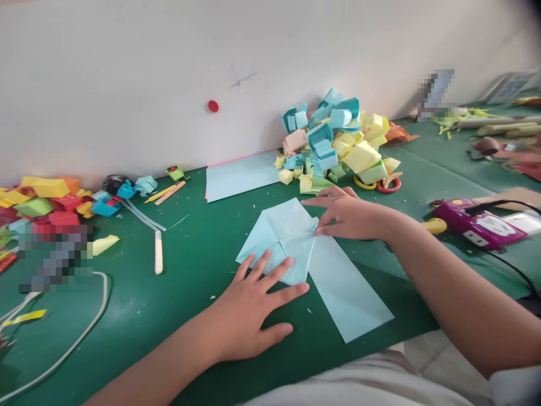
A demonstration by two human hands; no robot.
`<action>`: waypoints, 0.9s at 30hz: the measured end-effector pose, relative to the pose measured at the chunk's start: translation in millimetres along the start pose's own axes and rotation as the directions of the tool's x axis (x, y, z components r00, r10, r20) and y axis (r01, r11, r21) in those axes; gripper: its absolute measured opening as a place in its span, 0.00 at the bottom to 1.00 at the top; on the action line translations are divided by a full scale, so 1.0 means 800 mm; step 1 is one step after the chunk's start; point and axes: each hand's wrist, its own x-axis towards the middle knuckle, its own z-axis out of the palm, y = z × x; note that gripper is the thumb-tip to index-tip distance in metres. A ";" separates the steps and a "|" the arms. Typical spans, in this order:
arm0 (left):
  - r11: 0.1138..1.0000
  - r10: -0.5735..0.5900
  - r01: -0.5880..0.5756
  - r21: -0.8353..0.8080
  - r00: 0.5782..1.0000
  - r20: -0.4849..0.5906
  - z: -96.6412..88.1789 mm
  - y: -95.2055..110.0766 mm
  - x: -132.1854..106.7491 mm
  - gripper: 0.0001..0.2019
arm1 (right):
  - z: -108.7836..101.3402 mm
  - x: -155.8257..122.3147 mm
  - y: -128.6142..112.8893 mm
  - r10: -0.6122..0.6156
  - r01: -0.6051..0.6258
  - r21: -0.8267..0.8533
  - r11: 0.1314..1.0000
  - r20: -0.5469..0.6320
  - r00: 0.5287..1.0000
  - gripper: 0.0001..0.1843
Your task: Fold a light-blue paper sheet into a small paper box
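Note:
A pale blue sheet of paper (333,276), partly folded into triangles at its far end, lies on the green mat (190,259). My left hand (249,310) rests flat on the mat with fingers spread, its fingertips pressing the near edge of the folded part. My right hand (346,214) lies over the right side of the fold, fingers stretched out and pressing down a flap. Neither hand grips anything.
A heap of folded blue and yellow paper pieces (338,144) sits by the white wall, with a flat blue sheet (240,175) beside it. More coloured pieces (46,203) lie at left. A white stick (158,252), a cable (76,332) and a purple device (477,223) lie nearby.

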 end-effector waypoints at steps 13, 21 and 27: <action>1.000 -0.007 0.007 -0.001 1.000 0.010 0.001 0.000 0.001 0.33 | 0.004 -0.008 -0.049 -0.228 0.189 0.179 0.965 0.228 0.947 0.13; 1.000 -0.019 0.019 -0.009 1.000 0.016 -0.002 0.002 0.002 0.32 | -0.007 -0.004 -0.006 0.012 -0.014 0.027 1.000 0.092 0.996 0.14; 1.000 -0.016 0.016 -0.001 1.000 0.016 -0.002 0.002 0.001 0.33 | -0.013 -0.006 -0.005 -0.067 0.066 0.037 0.997 0.041 0.997 0.15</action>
